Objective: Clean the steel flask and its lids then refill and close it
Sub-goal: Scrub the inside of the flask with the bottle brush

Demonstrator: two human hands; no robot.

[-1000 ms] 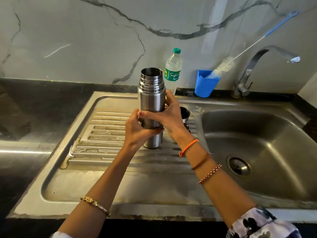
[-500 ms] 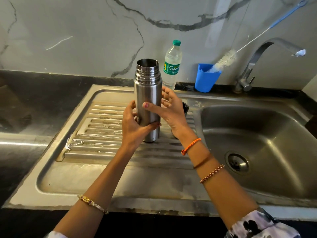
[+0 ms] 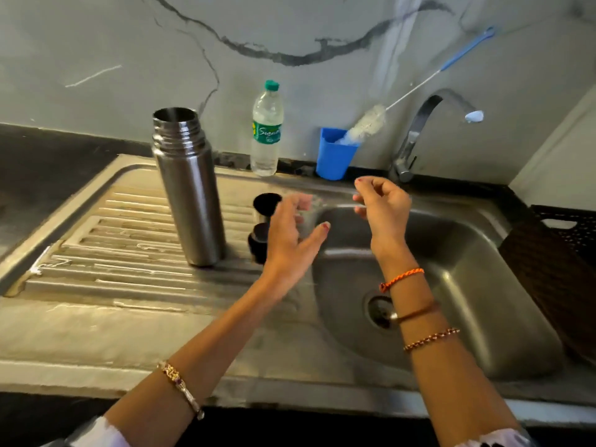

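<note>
My left hand (image 3: 292, 235) hangs loose, fingers relaxed and holding nothing, just past the two lids (image 3: 263, 221) that sit at its nine o'clock. My right hand (image 3: 382, 208) floats over the basin (image 3: 467, 259) with fingers lightly curled, also empty as far as I can tell. The flask (image 3: 188, 188) stands upright and uncapped on the ribbed drainboard (image 3: 129, 240), at nine o'clock from the lids and close beside them.

That ribbed surface worries me: the flask is tall and narrow, and I judge a careless brush from my left wrist as I reach for a lid could tip it. The lids sit near the basin's edge, so a nudge might roll one in. At twelve o'clock stand the bottle (image 3: 266, 130) and the cup (image 3: 335, 154) with the brush (image 3: 371, 119); the brush leans loosely, and reaching past it for the tap (image 3: 429, 124) could knock it over.
</note>
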